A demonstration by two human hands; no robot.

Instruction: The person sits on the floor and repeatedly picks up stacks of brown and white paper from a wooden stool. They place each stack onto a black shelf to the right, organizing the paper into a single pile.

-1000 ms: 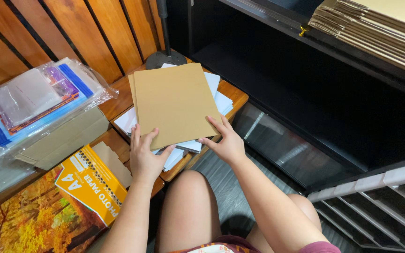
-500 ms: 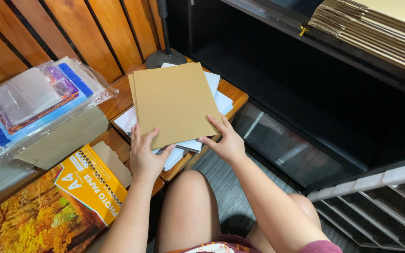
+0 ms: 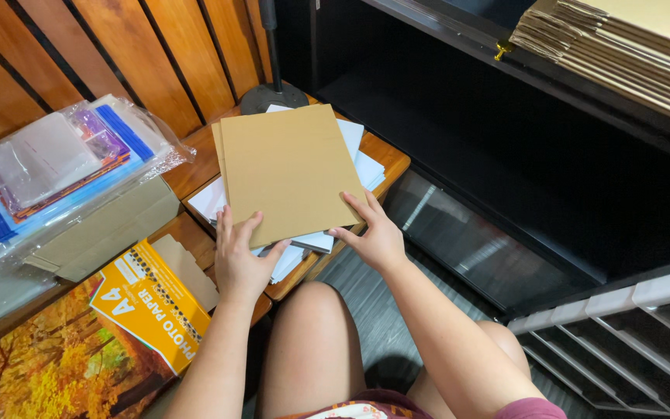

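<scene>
A stack of brown kraft envelopes (image 3: 287, 167) lies on white paper sheets (image 3: 354, 147) on a small wooden table (image 3: 388, 157). My left hand (image 3: 240, 260) grips the stack's near left corner, thumb on top. My right hand (image 3: 374, 233) holds the near right corner, fingers spread on the brown surface. Both hands rest at the table's front edge, above my knees.
Clear plastic bags of stationery (image 3: 56, 167) sit on a grey box at left. An orange photo paper pack (image 3: 153, 302) lies beside an autumn-tree print (image 3: 40, 357). A black lamp base (image 3: 273, 97) stands behind. Black shelving (image 3: 521, 140) holds more brown envelopes (image 3: 630, 43) at upper right.
</scene>
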